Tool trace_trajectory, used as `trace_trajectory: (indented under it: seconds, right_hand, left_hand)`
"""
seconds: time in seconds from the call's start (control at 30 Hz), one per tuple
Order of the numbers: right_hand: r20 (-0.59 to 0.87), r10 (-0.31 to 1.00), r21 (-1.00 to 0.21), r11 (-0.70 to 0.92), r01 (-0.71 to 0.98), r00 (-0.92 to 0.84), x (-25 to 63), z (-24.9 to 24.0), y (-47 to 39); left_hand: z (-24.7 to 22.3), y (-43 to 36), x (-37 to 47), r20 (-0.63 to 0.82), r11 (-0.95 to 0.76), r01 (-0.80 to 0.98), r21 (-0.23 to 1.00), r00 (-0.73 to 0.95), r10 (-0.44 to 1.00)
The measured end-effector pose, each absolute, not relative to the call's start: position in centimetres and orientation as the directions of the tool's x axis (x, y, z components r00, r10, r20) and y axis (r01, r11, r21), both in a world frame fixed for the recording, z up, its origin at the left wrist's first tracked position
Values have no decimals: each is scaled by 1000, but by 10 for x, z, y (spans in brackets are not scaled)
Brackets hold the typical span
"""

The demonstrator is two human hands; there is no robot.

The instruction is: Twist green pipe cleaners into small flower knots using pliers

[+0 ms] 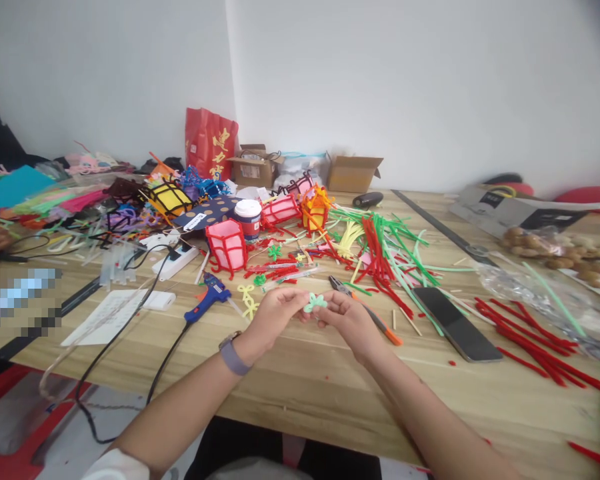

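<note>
Left hand (279,313) and right hand (349,319) both pinch pale green flower (315,303) in fingertips, near centre, over table (305,393). Glue gun (207,298) left; pliers (386,328) partly behind right hand; phone (457,325) farther right. Pink lantern (227,245), cup (250,220) on far side.

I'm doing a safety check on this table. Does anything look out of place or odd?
The black cord of the blue glue gun droops over the front edge of the table, where it might snag. A lidded cup also stands among the craft lanterns, perhaps easily knocked.
</note>
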State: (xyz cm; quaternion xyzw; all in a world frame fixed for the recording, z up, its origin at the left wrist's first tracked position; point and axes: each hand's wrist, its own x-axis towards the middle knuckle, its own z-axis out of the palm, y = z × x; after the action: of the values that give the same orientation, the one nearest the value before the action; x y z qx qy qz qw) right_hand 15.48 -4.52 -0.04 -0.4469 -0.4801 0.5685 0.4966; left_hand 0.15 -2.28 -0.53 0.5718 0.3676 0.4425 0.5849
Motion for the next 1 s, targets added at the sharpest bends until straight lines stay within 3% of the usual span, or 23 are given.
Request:
trace_trajectory:
  seconds: [0.3, 0.47, 0.7, 1.0]
  right_hand:
    - [-15, 998, -984, -5, -181, 56, 151, -14, -45]
    - [-18, 1000, -991, -17, -132, 8, 149, -19, -41]
    - [85, 996, -996, 85, 36, 5, 152, -20, -39]
    - [177, 983, -980, 172, 100, 40, 150, -21, -41]
  left_hand:
    - [-18, -31, 17, -6, 30, -132, 991, 182, 983]
    - [-22, -29, 20, 7, 20, -205, 978, 130, 991]
    - [-20, -23, 17, -39, 76, -228, 971, 165, 985]
    - [-19, -25, 18, -86, 123, -182, 976, 202, 976]
